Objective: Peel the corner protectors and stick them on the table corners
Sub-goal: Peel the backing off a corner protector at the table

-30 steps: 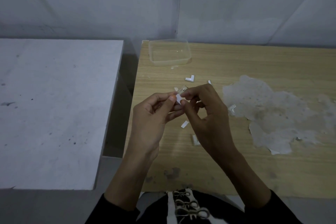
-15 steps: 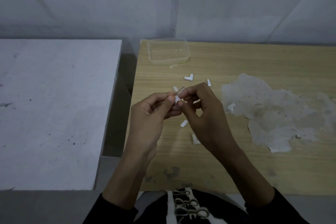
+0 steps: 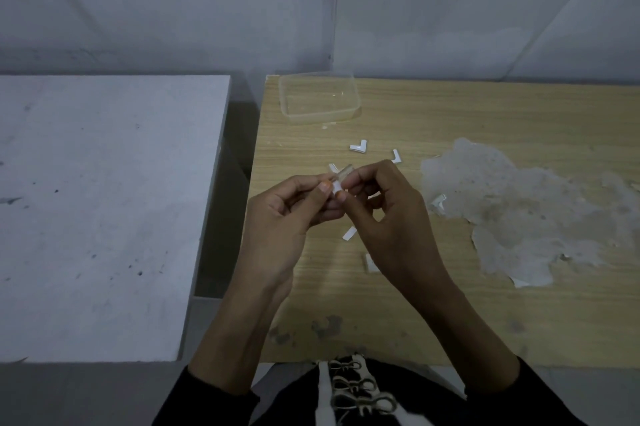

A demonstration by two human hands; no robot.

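Fingers of both hands curled in, tips together, pinching one small corner protector between them. We note the left hand holding it with thumb and forefinger. The right hand grips the same piece from the other side. The piece looks clear with a white strip on it; we cannot tell whether the strip is lifting. It is held just above the wooden bench, touching nothing but the fingers.

On the bench beyond the hands we see a white L-shaped protector and a smaller white piece to its right. Under the hands lie a white strip and another scrap, partly hidden by the right wrist. Further right, a pale patch of worn surface spreads across the wood. An open clear plastic tub sits at the far left corner. A white bench stands to the left, with a gap between the two. Dark sleeves show at the lower edge.
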